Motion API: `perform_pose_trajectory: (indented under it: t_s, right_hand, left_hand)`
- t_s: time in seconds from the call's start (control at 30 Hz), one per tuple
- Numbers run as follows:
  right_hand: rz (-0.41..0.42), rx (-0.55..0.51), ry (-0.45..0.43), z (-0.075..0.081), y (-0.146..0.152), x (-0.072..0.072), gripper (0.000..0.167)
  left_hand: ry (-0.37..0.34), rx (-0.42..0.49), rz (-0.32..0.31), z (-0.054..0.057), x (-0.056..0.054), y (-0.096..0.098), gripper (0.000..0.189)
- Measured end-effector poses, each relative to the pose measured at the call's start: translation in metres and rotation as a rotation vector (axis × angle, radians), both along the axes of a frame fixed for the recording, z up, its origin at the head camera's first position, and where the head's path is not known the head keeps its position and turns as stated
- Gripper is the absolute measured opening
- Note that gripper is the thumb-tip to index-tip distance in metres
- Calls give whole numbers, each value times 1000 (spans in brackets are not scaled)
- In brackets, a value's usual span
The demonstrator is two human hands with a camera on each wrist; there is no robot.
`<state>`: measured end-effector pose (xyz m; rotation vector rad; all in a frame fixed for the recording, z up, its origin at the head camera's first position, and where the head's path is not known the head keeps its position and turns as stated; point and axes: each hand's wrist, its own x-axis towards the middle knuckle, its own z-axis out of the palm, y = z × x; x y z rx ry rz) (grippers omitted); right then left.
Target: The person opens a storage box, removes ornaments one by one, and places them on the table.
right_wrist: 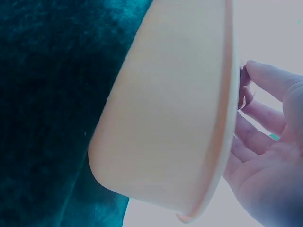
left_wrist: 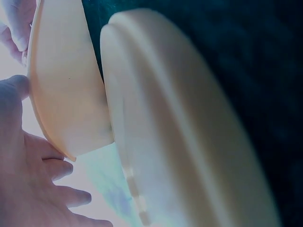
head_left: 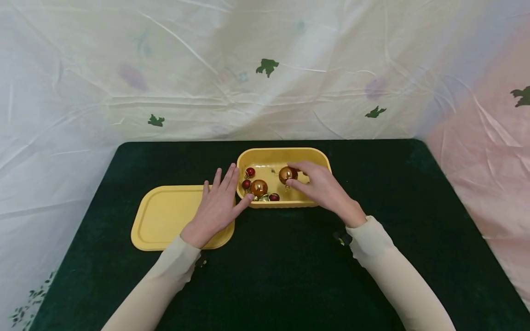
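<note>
A yellow rectangular box (head_left: 285, 204) stands near the back of the dark green table. My right hand (head_left: 320, 186) reaches over its right side and pinches a shiny gold ball ornament (head_left: 288, 175) between thumb and fingers. Another gold ball ornament (head_left: 258, 187) lies in the left half of the box, beside small dark red ball ornaments (head_left: 250, 172). With fingers spread and straight, my left hand (head_left: 217, 202) touches the box's left rim. In the right wrist view the box wall (right_wrist: 165, 109) hides most of the held ornament.
A yellow lid (head_left: 165, 216) lies flat to the left of the box, partly under my left hand and forearm. Dark green cloth (head_left: 285, 276) covers the table. Pale curtains with green leaf shapes hang behind and at both sides.
</note>
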<state>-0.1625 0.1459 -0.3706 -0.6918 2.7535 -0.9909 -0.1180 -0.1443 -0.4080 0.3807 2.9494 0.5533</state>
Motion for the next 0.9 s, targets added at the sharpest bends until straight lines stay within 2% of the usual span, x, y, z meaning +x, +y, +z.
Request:
perform_pose_trajectory:
  t_s: [0.4,0.9]
  right_hand:
    - [-47,-81,59,9,18,14,50]
    - [-133,-105,178,29,50,30,50]
  left_hand:
    - [1,16,3,-1,0,1,92]
    - [19,13,-24,0,0,0,89]
